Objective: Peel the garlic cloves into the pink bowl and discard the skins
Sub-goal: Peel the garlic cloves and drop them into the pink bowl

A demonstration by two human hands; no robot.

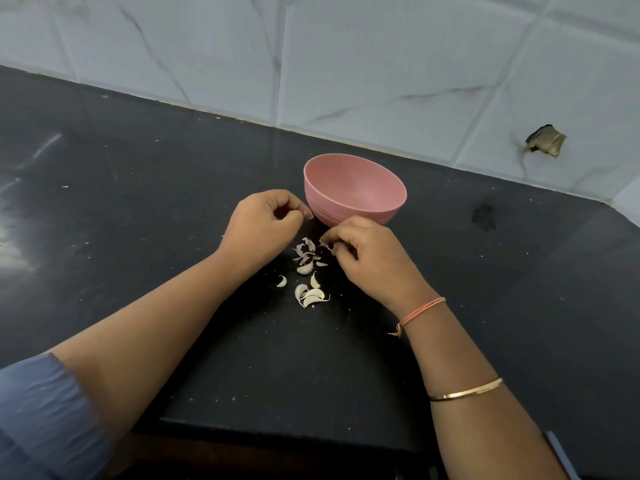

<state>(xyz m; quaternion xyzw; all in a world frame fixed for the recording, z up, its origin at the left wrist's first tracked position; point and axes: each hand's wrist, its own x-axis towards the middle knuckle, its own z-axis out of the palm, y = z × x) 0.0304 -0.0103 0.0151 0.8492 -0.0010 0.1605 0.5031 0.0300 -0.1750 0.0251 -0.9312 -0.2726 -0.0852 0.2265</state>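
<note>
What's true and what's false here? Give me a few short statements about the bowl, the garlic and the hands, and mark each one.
1. The pink bowl sits on the dark counter. True.
2. The bowl holds peeled garlic. False: its visible inside is bare; the garlic cloves lie on the counter.
3. Loose skins lie between the left hand and the right hand. True.
4. The gold bangle circles the left arm. False: it is on the right forearm.
5. The right hand lies flat. False: its fingers pinch a small garlic piece.
</note>
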